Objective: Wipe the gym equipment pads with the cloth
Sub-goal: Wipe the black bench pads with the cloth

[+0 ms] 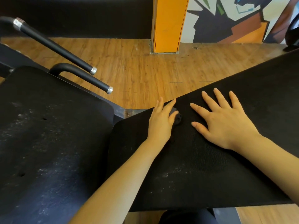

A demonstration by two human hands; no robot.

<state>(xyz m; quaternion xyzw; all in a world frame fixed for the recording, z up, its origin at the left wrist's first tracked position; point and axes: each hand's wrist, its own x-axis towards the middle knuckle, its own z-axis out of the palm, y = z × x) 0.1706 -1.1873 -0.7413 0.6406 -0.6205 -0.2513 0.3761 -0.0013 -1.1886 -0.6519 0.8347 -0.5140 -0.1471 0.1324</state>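
Cloth (177, 118), small and dark, is bunched under the left hand (161, 120) near the far edge of the right pad (202, 159); it is judged soft, light, easily gathered by fingers. The right hand (226, 122) is laid flat, fingers spread. Dusty left pad (48, 143) lies beside.

Two bare forearms, no sleeves, watch or rings visible; the left hand (161, 118) and right hand (224, 120) have short, unpainted nails. Dark clothing (187, 217) shows at the lower edge, between the arms.
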